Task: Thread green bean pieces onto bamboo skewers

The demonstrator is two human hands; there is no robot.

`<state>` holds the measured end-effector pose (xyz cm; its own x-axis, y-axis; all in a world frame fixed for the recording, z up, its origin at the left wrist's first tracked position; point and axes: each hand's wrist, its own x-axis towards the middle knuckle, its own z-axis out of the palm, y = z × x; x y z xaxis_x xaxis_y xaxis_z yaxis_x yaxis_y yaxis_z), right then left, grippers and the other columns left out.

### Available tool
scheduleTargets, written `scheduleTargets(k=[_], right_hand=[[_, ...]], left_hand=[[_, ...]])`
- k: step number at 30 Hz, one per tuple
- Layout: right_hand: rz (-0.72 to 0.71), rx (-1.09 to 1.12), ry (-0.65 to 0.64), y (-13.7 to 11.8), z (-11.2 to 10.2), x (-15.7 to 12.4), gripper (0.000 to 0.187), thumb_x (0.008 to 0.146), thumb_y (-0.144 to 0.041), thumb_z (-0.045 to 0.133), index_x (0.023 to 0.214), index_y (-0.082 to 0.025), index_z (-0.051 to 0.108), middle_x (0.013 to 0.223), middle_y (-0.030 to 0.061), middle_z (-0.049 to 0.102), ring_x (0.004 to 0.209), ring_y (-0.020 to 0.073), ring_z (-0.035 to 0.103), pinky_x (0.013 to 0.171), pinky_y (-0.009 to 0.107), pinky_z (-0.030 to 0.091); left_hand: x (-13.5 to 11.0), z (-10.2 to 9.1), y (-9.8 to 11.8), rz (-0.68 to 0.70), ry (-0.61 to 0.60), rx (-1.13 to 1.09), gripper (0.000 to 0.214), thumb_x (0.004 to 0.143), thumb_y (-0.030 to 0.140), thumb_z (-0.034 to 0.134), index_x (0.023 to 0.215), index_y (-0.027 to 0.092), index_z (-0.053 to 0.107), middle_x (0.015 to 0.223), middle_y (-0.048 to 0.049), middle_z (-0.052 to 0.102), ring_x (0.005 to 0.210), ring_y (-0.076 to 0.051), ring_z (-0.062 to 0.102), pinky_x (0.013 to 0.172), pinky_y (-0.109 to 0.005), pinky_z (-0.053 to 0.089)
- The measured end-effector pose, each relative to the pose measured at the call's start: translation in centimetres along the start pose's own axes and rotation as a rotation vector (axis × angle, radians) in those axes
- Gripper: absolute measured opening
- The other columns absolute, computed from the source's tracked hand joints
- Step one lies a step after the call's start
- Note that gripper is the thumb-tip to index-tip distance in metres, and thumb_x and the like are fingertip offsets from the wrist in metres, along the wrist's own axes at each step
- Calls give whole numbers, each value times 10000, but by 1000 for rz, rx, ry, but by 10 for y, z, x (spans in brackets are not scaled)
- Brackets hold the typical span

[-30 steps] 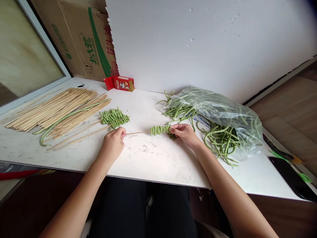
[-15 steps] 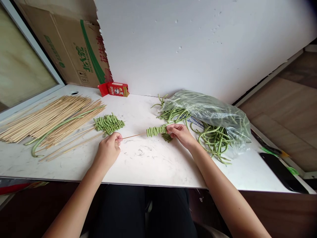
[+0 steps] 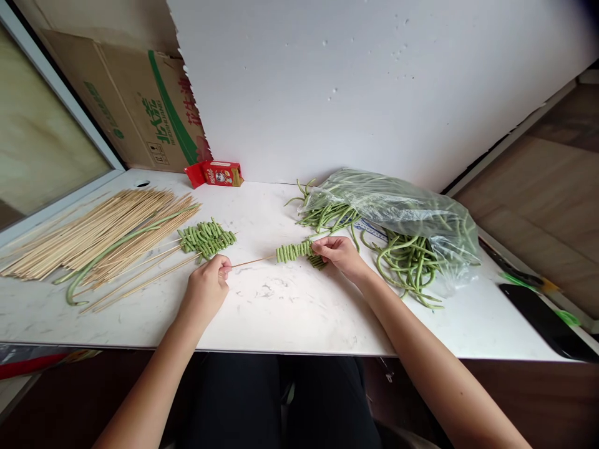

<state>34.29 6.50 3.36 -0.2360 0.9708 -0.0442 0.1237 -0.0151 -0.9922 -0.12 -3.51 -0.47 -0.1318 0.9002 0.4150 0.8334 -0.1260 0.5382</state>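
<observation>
My left hand (image 3: 208, 287) is closed around the bare end of a thin wooden skewer (image 3: 250, 262), held above the white table. Toward its other end, a long green bean (image 3: 292, 252) is threaded in a tight row of folds. My right hand (image 3: 344, 254) pinches that row at its right end with thumb and fingers. More green bean folds (image 3: 317, 262) show just below those fingertips, partly hidden. Beyond my left hand lie several skewers loaded with folded beans (image 3: 206, 239), their bare sticks pointing left.
Bare skewers (image 3: 107, 231) are heaped at the left, a long bean (image 3: 79, 280) across them. At right, a clear plastic bag (image 3: 397, 193) holds beans, with loose beans (image 3: 416, 262) spilling out. A red packet (image 3: 227, 174), cardboard box (image 3: 131, 106) and black phone (image 3: 533, 318) are around.
The view has shifted slightly. Both hands keep their grip on the skewer and bean; my right fingers sit marginally further left along the row.
</observation>
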Motion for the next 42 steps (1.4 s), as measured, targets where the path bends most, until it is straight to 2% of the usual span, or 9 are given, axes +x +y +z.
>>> scheduleTargets(k=[8, 13, 16, 20, 25, 28, 30, 36, 42], right_hand=[[-16, 21, -5, -5, -3, 3, 487, 774, -668, 837, 765, -185, 779, 800, 60, 725, 639, 143, 517, 550, 286, 386], [-47, -2, 145, -10, -14, 5, 527, 877, -712, 709, 856, -194, 802, 959, 118, 781, 774, 208, 601, 532, 288, 380], [-77, -27, 162, -10, -17, 5, 553, 880, -733, 692, 797, -194, 784, 1044, 134, 796, 795, 213, 620, 539, 293, 402], [-87, -65, 141, -9, -15, 5, 569, 886, -742, 672, 771, -195, 775, 1076, 140, 803, 814, 222, 652, 566, 307, 451], [-76, -112, 114, -8, -11, 4, 563, 885, -750, 665, 759, -209, 756, 1063, 134, 805, 904, 253, 685, 589, 302, 473], [-93, -131, 103, -9, -10, 3, 563, 886, -754, 663, 773, -210, 757, 1070, 138, 808, 915, 266, 690, 598, 313, 482], [-98, -137, 114, -9, -10, 2, 558, 880, -753, 670, 780, -212, 765, 1086, 143, 810, 919, 280, 694, 591, 323, 487], [-102, -157, 117, -8, -9, 3, 539, 850, -746, 698, 747, -222, 770, 1098, 150, 810, 904, 295, 685, 558, 332, 478], [-94, -178, 130, -5, -9, 5, 507, 851, -720, 701, 726, -232, 766, 1103, 156, 806, 880, 307, 680, 561, 363, 471]], left_hand=[[0, -1, 3, 30, 0, -23, 180, 885, 87, 511, 900, 240, 603, 803, -32, 723, 770, -235, 704, 735, -327, 508], [0, -4, 4, -4, 18, -57, 204, 890, 70, 496, 929, 239, 604, 824, -38, 728, 793, -233, 714, 758, -329, 520], [-2, -11, 3, -25, 20, -75, 212, 892, 71, 488, 949, 238, 605, 833, -42, 728, 797, -227, 716, 773, -326, 537], [-4, -35, -8, -31, 55, -33, 168, 953, 136, 477, 962, 235, 612, 837, -46, 733, 808, -230, 723, 791, -336, 548], [-5, -86, -39, 13, 190, 135, 138, 965, 190, 494, 951, 218, 628, 935, -84, 748, 908, -263, 714, 860, -372, 544], [-9, -111, -59, -26, 242, 251, 133, 947, 194, 506, 890, 221, 624, 962, -97, 721, 952, -277, 684, 925, -394, 536], [-12, -120, -70, -64, 235, 286, 120, 924, 188, 520, 874, 225, 622, 979, -98, 705, 977, -283, 669, 945, -399, 532], [-19, -113, -86, -105, 172, 255, 140, 856, 106, 525, 834, 217, 609, 923, -91, 681, 989, -284, 644, 944, -407, 519], [-19, -102, -93, -64, 182, 256, 158, 918, 125, 505, 867, 203, 633, 949, -112, 674, 1038, -305, 626, 982, -439, 504]])
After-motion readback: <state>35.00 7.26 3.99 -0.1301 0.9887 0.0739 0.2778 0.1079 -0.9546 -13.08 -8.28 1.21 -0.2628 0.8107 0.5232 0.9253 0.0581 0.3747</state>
